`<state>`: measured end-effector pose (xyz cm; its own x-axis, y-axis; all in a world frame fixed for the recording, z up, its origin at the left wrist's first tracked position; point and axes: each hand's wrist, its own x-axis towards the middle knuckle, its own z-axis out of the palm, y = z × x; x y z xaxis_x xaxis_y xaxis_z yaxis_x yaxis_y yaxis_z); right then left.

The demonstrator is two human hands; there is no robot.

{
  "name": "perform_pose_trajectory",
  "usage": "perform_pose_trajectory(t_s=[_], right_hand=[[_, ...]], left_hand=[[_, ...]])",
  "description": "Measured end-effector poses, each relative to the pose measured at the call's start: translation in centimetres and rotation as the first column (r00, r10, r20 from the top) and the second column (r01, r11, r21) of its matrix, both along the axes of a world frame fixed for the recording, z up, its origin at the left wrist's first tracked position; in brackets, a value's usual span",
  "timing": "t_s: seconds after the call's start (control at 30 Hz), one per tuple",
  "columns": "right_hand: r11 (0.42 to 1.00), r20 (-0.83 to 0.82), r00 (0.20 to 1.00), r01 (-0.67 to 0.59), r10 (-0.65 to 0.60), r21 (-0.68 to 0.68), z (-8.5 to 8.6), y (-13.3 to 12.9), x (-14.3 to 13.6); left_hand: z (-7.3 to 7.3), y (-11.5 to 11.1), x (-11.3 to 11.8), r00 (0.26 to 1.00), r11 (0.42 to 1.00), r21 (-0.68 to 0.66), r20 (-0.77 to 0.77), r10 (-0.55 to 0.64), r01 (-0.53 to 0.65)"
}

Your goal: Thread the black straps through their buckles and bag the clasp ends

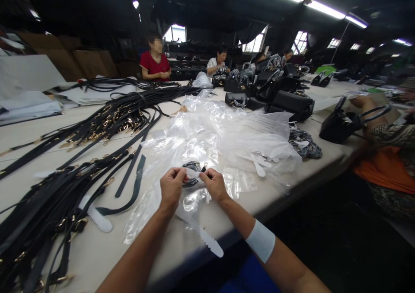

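Observation:
My left hand (170, 186) pinches one end of a short white strip (193, 173), and my right hand (213, 185) pinches the other. Behind and under the strip lies a coiled black strap (192, 165), partly covered by my fingers. Clear plastic bags (201, 128) spread out beneath and beyond both hands. Below my hands, a white strip with a toothed edge (207, 240) sticks out over the table's front edge. Another toothed white strip (99, 219) rests to the left beside a pile of black straps (61, 202) with gold-coloured clasps.
More black straps (119, 118) run across the left side of the table (97, 250). Black handbags (288, 103) crowd the back right, near wrapped coils (304, 144). A person in red (154, 62) is across the table; a co-worker's arm (372, 111) is at right, beside a handbag.

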<state>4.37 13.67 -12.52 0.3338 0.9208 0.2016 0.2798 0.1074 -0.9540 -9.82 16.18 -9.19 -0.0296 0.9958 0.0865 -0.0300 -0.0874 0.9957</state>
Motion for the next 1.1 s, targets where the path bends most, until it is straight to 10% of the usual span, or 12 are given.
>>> perform_pose_trajectory(t_s=[0.27, 0.6, 1.1], right_hand=[[0.996, 0.113, 0.993, 0.035, -0.025, -0.086, 0.6, 0.0, -0.8], [0.995, 0.128, 0.992, 0.035, -0.023, -0.092, 0.6, -0.1, -0.6], [0.998, 0.018, 0.999, -0.048, 0.047, 0.039, 1.1, 0.2, -1.6]], left_hand=[[0.0, 1.6, -1.8, 0.992, 0.996, -0.084, 0.126, -0.022, 0.033], [0.0, 0.6, -0.7, 0.898, 0.939, 0.248, -0.423, -0.117, 0.239], [-0.4, 0.5, -0.2, 0.984, 0.988, -0.115, 0.160, -0.082, 0.101]])
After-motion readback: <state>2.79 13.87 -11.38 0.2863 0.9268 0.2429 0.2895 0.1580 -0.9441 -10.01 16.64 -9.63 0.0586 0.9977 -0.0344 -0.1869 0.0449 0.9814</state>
